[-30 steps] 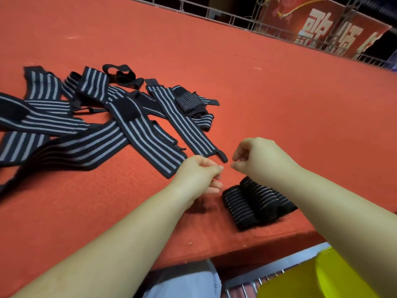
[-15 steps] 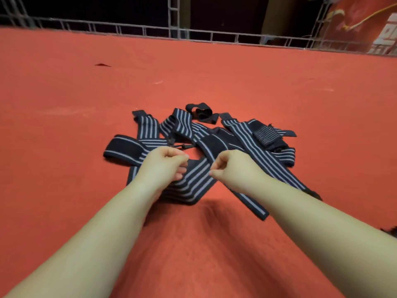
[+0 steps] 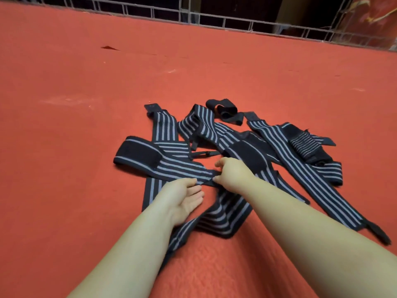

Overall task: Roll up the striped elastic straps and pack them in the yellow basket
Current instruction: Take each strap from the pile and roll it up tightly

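Note:
A loose pile of black elastic straps with grey stripes (image 3: 285, 151) lies on the red cloth surface (image 3: 75, 78). One long striped strap (image 3: 171, 166) runs across the pile toward me. My right hand (image 3: 233, 176) pinches that strap's near edge between thumb and curled fingers. My left hand (image 3: 182, 197) is just beside it, palm turned up, fingers relaxed and straight, thumb touching the same strap. A partly rolled strap (image 3: 305, 145) sits at the pile's right side. The yellow basket is out of view.
A plain black band (image 3: 223, 110) lies at the far edge of the pile. A metal railing (image 3: 214, 19) borders the far side of the red surface, with a dark space behind it. Bare red cloth stretches to the left and beyond the pile.
The view swung from the rolled straps and yellow basket to the pile. Both hands came forward and down onto it; my right hand took hold of a strap and my left hand uncurled.

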The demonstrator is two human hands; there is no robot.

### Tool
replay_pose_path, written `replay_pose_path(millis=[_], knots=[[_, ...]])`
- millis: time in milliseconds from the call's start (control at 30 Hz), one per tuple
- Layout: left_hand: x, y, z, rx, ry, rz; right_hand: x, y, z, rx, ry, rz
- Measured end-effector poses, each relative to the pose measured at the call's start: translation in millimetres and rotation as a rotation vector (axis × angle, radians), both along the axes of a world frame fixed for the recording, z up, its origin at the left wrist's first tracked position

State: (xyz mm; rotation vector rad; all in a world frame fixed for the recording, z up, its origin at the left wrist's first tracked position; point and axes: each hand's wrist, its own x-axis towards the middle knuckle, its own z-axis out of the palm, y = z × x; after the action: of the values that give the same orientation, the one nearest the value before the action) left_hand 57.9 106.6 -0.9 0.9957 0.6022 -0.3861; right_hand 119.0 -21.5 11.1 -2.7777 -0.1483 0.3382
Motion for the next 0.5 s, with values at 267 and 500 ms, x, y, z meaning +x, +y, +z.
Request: replay_pose_path(millis=[267, 500], knots=[[18, -17, -15, 0.021, -0.015, 0.039, 18, -7, -7, -0.017, 0.122, -0.01], [6, -26, -7, 0.072, -0.061, 0.065, -5, -2, -15, 0.036, -0.032, 0.033]])
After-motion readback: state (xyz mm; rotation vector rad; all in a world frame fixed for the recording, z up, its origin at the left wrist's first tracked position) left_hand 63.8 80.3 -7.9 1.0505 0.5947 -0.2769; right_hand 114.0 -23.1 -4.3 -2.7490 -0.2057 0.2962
